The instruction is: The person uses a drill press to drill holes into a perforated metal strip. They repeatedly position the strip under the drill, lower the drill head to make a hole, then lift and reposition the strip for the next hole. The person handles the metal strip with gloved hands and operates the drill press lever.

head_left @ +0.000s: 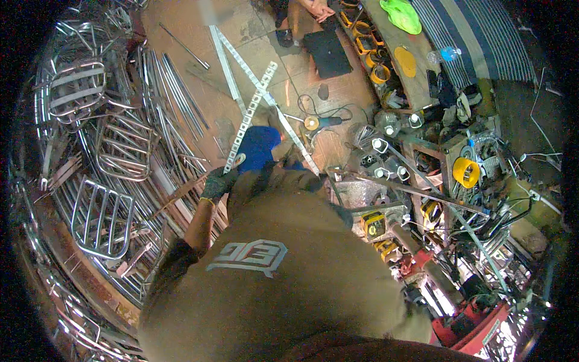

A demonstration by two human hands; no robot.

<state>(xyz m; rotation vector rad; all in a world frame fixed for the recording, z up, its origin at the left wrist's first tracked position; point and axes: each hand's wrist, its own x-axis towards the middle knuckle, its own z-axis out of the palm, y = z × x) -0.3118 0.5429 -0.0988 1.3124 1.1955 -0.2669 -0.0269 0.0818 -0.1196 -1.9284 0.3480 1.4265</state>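
Gripping with a dark-gloved left hand (217, 182), the person is closing fingers around the lower end of a long perforated silver metal strip (252, 114), which is slanting up and rightward from the fist. Two more such strips (226, 63) are crossing it on the brown floor (181, 18). Chromed wire racks (99, 214) are piling up at left. Right hand is sitting hidden behind the brown-shirted torso (283, 289); cluttered tools (464, 172) are crowding the right.

Left hand (218, 183) gloved, arm bent outward at the side; right hand hidden.
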